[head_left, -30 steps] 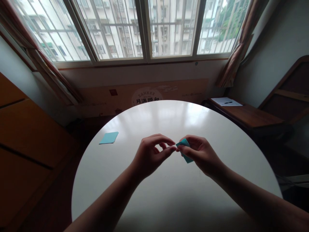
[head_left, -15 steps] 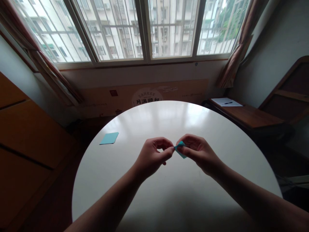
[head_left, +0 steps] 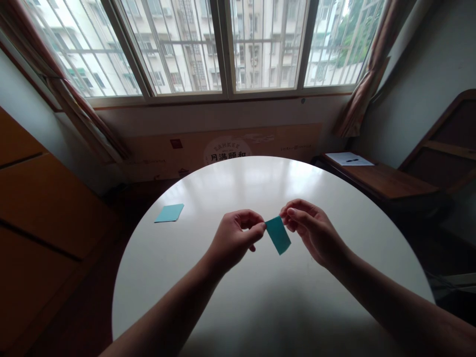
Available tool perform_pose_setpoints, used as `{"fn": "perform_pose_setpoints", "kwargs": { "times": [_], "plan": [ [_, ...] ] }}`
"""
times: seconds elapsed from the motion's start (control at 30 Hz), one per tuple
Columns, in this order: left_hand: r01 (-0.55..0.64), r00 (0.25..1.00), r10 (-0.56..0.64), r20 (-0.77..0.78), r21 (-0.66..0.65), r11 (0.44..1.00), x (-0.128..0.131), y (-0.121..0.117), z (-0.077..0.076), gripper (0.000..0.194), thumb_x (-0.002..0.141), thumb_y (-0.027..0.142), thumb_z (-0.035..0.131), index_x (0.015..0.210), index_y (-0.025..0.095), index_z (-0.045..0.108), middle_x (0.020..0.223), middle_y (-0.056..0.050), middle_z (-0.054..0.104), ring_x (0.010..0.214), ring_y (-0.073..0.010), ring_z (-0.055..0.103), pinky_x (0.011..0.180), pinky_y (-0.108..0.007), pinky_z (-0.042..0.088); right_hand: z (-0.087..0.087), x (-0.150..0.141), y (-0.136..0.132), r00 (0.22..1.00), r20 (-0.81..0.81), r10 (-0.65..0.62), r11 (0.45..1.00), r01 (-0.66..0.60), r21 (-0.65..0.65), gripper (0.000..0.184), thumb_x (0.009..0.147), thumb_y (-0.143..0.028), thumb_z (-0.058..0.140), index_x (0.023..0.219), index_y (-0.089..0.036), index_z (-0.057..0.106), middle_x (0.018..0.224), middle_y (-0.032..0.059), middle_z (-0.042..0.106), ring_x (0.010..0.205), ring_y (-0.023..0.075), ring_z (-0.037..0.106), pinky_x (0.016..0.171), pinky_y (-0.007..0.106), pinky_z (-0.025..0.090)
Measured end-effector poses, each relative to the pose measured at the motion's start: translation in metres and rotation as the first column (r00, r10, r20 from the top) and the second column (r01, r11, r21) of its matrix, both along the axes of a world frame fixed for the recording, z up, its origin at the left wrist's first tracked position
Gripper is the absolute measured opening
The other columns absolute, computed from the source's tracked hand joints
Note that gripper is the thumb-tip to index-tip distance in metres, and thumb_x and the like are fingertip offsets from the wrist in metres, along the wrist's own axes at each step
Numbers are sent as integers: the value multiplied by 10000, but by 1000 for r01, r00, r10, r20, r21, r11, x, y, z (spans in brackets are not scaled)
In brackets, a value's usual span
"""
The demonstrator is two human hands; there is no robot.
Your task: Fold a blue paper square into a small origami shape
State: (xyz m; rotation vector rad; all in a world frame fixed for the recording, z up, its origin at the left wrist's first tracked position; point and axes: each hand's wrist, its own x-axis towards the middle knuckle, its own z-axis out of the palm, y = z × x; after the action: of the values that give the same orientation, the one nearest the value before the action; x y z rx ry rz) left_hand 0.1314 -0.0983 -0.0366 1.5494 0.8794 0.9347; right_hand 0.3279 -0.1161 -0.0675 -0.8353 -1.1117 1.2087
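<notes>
A small teal sheet of paper (head_left: pixel 278 236) hangs tilted above the round white table, folded into a narrow rectangle as far as I can see. My left hand (head_left: pixel 238 239) is closed, pinching the paper's upper left corner between thumb and forefinger. Beside the upper right corner is my right hand (head_left: pixel 310 225), its fingers bent and its thumb lifted off the sheet. Its fingertips are at the paper's edge, perhaps touching it. On the left of the table lies a light teal pad of square paper (head_left: pixel 169 212).
The round white table (head_left: pixel 230 302) fills the middle. Behind it are a printed tan board (head_left: pixel 148 148) and a barred window. At right, a wooden side table (head_left: pixel 405 181) bears a white sheet (head_left: pixel 344 158) with a pen. An orange-brown cabinet (head_left: pixel 33 198) stands at left.
My right hand has come off the face of the paper and shifted up and right, uncovering the sheet. The left hand keeps its pinch in nearly the same place.
</notes>
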Motion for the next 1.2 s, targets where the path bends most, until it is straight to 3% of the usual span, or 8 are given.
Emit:
{"fn": "perform_pose_setpoints", "kwargs": {
  "times": [0.17,0.43,0.63,0.77,0.87,1.2],
  "plan": [
    [-18,1000,18,14,-11,1000,1,1,-1,114,767,238,701,751,127,682,617,9,608,516,-87,527,418,-164,465,-1,-4,-4,992,95,86,996,-85,-9,193,795,-348,798,894,-196,734,835,32,685,754,168,595,666,278,457],
    [9,1000,-9,3,-21,1000,1,2,-5,122,777,251,696,760,131,682,626,8,603,530,-90,523,426,-166,461,-2,-7,-2,996,64,65,998,-63,-28,160,803,-332,788,795,-181,736,704,1,643,656,124,511,604,249,390],
    [54,996,-60,-63,-95,994,-3,7,-3,240,785,349,723,863,123,708,717,-37,633,642,-143,574,447,-192,476,0,-4,-2,985,168,42,999,-47,23,163,813,-336,781,819,-178,740,751,26,686,696,162,588,628,276,444],
    [71,988,-70,-137,7,997,-6,8,0,292,847,402,691,970,141,732,863,-81,700,747,-175,623,521,-220,519,-1,-5,-3,952,302,39,997,-59,57,179,804,-349,782,834,-176,747,771,41,700,702,183,601,620,291,451],
    [71,982,-52,-181,100,992,-6,7,-3,254,858,387,688,927,147,738,822,-72,713,704,-174,631,534,-232,516,-1,-9,-4,921,387,42,995,-72,64,219,806,-383,773,808,-165,747,751,52,699,679,180,583,600,290,429],
    [36,972,15,-234,212,977,-5,6,-8,178,888,316,631,863,157,709,832,-59,699,697,-160,624,578,-240,526,1,-8,-2,909,401,117,990,-140,30,199,805,-363,779,830,-169,748,761,42,709,689,179,617,598,275,460]
  ]
}}
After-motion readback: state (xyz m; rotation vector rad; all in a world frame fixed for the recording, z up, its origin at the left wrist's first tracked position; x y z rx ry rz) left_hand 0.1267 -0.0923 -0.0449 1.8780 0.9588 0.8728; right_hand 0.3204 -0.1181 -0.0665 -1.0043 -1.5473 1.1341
